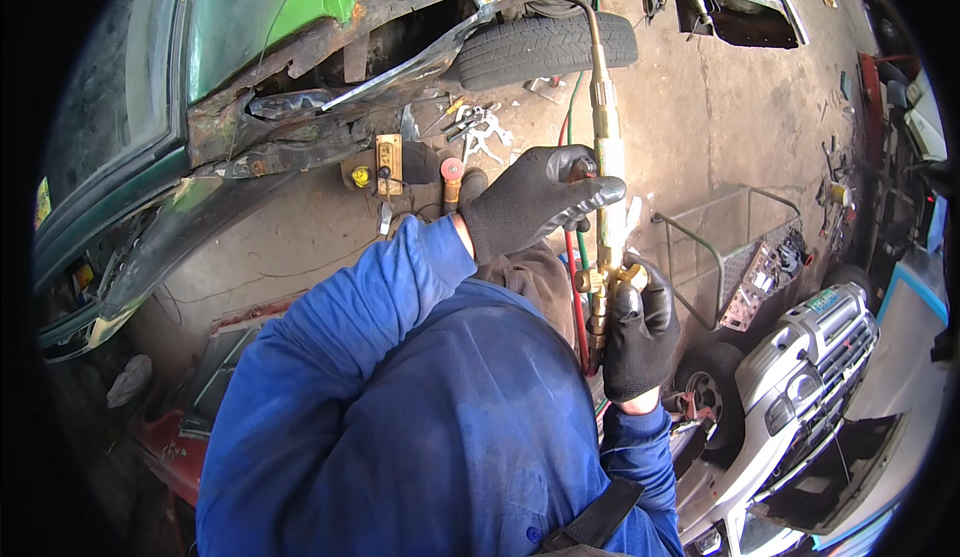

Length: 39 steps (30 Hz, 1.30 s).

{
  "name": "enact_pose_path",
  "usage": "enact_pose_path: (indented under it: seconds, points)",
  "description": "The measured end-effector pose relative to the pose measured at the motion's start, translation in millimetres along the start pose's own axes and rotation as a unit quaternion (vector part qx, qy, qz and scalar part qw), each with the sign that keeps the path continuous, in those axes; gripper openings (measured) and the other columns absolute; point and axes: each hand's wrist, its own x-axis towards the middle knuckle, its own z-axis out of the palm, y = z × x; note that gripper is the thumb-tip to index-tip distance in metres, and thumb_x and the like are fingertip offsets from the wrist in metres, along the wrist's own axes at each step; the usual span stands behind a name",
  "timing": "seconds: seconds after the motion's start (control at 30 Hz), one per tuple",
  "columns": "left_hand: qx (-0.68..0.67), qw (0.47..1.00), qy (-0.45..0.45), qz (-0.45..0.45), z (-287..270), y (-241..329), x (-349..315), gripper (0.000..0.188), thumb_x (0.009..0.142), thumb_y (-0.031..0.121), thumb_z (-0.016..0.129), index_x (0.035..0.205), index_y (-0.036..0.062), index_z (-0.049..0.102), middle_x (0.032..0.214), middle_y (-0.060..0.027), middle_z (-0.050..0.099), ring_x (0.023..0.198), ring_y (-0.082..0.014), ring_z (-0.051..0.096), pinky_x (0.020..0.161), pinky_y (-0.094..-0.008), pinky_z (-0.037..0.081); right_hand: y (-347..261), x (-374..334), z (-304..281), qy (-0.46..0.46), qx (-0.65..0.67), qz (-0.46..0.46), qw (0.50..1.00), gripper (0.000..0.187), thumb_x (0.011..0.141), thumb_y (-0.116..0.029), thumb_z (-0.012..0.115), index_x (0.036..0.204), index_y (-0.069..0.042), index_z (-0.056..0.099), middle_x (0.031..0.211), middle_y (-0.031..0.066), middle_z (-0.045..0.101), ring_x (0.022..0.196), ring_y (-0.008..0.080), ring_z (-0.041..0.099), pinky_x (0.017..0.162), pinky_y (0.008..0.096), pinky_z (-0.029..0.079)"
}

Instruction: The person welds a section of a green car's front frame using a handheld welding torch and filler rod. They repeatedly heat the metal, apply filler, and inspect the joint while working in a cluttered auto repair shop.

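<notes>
Holding the brass torch (608,142) lengthwise, the person works with two black-gloved hands at the middle of the scene. The right hand (640,342) is closed around the torch's near end, thumb and forefinger together at a brass valve knob (635,277). The left hand (535,197), farther along, has its fingers curled and its thumb laid across the barrel; whether it is clamped on the torch I cannot tell. The torch's thin tube runs far, bending left over a black tyre (545,52) beside the stripped, rusty car body (300,67). A red hose (576,302) and a green hose (582,247) pass beside the torch.

Left of the hands, a hammer (452,172) stands near a wooden block (389,162). Right, a wire-sided basket (710,287) sits beyond a white vehicle front (800,367), whose small green-and-white plate (826,300) bears lettering too blurred to read. Near left, pale scrawled marks show on a red panel (170,437), likewise unclear
</notes>
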Motion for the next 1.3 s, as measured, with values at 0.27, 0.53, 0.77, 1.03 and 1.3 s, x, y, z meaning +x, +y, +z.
enact_pose_path:
  seconds: [0.27,0.53,0.77,1.03,1.3]
  points:
    - [-0.002,1.0,-0.008,-0.019,-1.4,-0.7,0.0,0.045,0.098,0.051,0.079,0.099,0.0065,0.072,0.075,0.0048,0.06,0.067,-0.0033,0.052,0.061,-0.0245,0.043,-2.5,-1.8,0.7,0.003,-0.016,-0.003,1.0,0.042,0.109,-0.027,0.069,0.141,-0.001,0.062,0.123,0.0091,0.071,0.109,0.0154,0.065,0.099,0.0325,0.054]
    - [-0.007,1.0,-0.007,-0.003,-1.5,-8.7,3.5,0.044,0.099,0.049,0.078,0.1,0.0061,0.072,0.076,0.0048,0.06,0.067,-0.0029,0.052,0.06,-0.0243,0.043,-4.3,-2.8,2.1,0.01,-0.026,-0.006,1.0,0.043,0.108,-0.028,0.07,0.14,-0.001,0.063,0.119,0.0084,0.071,0.106,0.0146,0.066,0.095,0.0314,0.055]
    - [-0.016,1.0,-0.008,-0.007,-1.6,-10.7,3.6,0.044,0.1,0.049,0.078,0.104,0.0056,0.073,0.08,0.004,0.064,0.07,-0.0028,0.057,0.063,-0.0236,0.047,-4.1,-2.4,2.5,0.015,-0.048,-0.015,0.999,0.043,0.108,-0.028,0.07,0.14,-0.001,0.063,0.12,0.009,0.072,0.106,0.0144,0.067,0.095,0.0316,0.055]
    - [-0.009,1.0,-0.01,-0.012,-2.0,-7.5,3.0,0.044,0.1,0.05,0.078,0.104,0.0058,0.073,0.081,0.0032,0.065,0.071,-0.003,0.059,0.064,-0.0236,0.048,-6.4,-2.9,2.3,0.011,-0.036,-0.02,0.999,0.045,0.108,-0.03,0.071,0.141,-0.001,0.063,0.12,0.0093,0.072,0.105,0.0143,0.066,0.094,0.0312,0.055]
    - [-0.008,1.0,-0.016,-0.019,-3.3,0.6,0.9,0.043,0.1,0.048,0.078,0.102,0.0052,0.073,0.081,0.0029,0.066,0.072,-0.0032,0.06,0.064,-0.0237,0.049,-6.4,-2.1,2.2,0.011,-0.018,-0.005,1.0,0.044,0.108,-0.027,0.071,0.142,-0.001,0.062,0.12,0.0089,0.071,0.103,0.0138,0.066,0.092,0.0296,0.055]
